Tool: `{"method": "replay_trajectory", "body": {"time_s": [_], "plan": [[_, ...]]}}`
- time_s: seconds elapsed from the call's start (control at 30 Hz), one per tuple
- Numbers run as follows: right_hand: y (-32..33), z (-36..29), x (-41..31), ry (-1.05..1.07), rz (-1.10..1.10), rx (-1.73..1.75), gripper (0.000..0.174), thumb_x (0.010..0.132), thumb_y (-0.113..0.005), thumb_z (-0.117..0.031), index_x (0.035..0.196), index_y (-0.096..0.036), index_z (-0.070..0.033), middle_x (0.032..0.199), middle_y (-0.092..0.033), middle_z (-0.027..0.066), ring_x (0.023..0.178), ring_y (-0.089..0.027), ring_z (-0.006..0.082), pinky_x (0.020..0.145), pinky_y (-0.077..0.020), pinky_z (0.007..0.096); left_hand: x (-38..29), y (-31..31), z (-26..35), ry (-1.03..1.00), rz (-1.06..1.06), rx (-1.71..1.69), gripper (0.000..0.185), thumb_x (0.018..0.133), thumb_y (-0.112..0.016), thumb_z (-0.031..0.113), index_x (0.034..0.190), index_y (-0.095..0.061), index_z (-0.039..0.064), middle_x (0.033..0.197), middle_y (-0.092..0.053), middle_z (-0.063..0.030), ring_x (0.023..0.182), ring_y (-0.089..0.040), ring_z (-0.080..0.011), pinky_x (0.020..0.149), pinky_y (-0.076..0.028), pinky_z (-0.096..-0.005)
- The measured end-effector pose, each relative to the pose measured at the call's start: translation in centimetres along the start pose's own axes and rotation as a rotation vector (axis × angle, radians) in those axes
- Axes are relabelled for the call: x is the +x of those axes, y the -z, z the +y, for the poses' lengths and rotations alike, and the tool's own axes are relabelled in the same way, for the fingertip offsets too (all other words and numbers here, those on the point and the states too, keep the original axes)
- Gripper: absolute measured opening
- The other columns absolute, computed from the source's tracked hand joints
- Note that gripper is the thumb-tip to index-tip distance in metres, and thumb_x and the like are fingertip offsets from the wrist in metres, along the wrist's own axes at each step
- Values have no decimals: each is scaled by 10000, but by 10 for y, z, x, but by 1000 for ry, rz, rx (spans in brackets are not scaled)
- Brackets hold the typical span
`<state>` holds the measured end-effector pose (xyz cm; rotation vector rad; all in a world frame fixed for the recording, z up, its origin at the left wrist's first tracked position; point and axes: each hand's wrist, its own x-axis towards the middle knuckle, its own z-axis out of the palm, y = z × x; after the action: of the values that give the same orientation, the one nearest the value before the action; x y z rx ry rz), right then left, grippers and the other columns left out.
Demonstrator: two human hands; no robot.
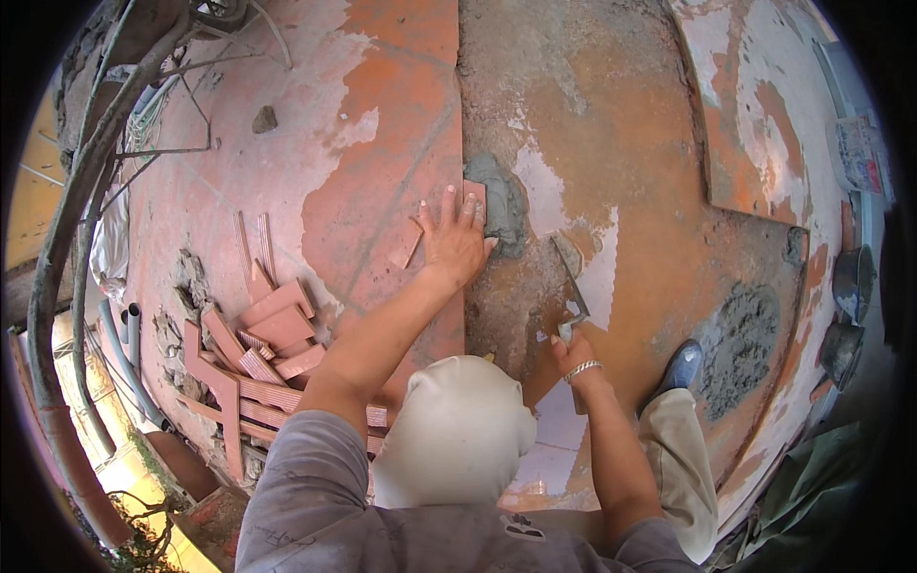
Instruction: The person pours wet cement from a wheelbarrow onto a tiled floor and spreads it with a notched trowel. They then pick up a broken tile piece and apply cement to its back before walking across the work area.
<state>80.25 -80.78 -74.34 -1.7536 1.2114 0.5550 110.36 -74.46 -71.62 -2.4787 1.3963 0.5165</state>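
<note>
My left hand (456, 240) lies palm down at the edge of the terracotta tile floor (401, 165), fingers apart. Its fingertips rest on a small cut piece of terracotta tile (474, 190), which sits against a mound of wet grey mortar (505, 208). Just left of this hand is another narrow tile offcut (408, 247). In my right hand (575, 358) is the handle of a trowel (572, 283). The trowel's blade points away from me, a little to the right of the mortar, over the wet, stained lower strip of floor.
Broken and cut tiles (279, 322) are piled at the left. A heap of mortar (741, 351) lies beside my shoe (680, 365). Buckets (852, 279) line the right wall. A wooden pole (61, 286), pipes (132, 333) and a stone (264, 119) are on the left.
</note>
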Motion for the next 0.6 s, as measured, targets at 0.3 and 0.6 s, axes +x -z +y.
{"method": "replay_trajectory", "body": {"time_s": [0.3, 0.6], "plan": [[4, -4, 0, -23, -17, -5, 484, 935, -591, -374, 1194, -554, 34, 1132, -644, 306, 1102, -604, 471, 954, -478, 487, 5, 8, 3, 11, -63, 32, 651, 992, -455, 500, 1506, -399, 105, 1594, -319, -33, 1505, -141, -323, 1130, -161, -697], [3, -1, 1, -14, -16, 1, 483, 937, -587, -388, 1206, -555, 11, 1124, -653, 291, 1093, -606, 473, 951, -479, 491, 4, 6, 2, 14, -54, 10, 646, 991, -454, 498, 1502, -405, 106, 1592, -323, -29, 1505, -147, -317, 1122, -156, -712]]}}
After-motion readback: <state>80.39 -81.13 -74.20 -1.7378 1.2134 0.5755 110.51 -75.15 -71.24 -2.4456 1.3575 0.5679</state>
